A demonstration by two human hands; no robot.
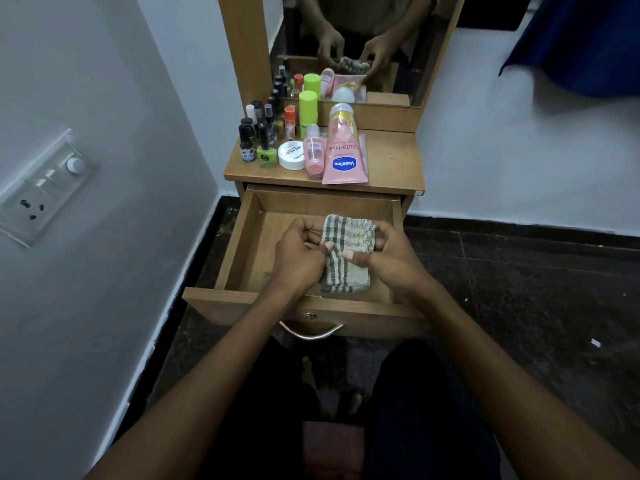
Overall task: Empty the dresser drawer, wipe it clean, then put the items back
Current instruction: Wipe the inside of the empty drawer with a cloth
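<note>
Switchboard [45, 187] on left wall; mirror [349, 46] above dresser; blue cloth [581, 39] upper right.

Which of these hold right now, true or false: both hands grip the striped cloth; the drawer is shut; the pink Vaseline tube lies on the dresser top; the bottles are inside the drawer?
1. Both the left hand and right hand grip the folded grey-striped cloth. True.
2. The wooden drawer is shut. False: it is pulled out.
3. The pink Vaseline tube lies on the wooden dresser top. True.
4. The small cosmetic bottles are inside the drawer. False: they stand on the dresser top.
</note>
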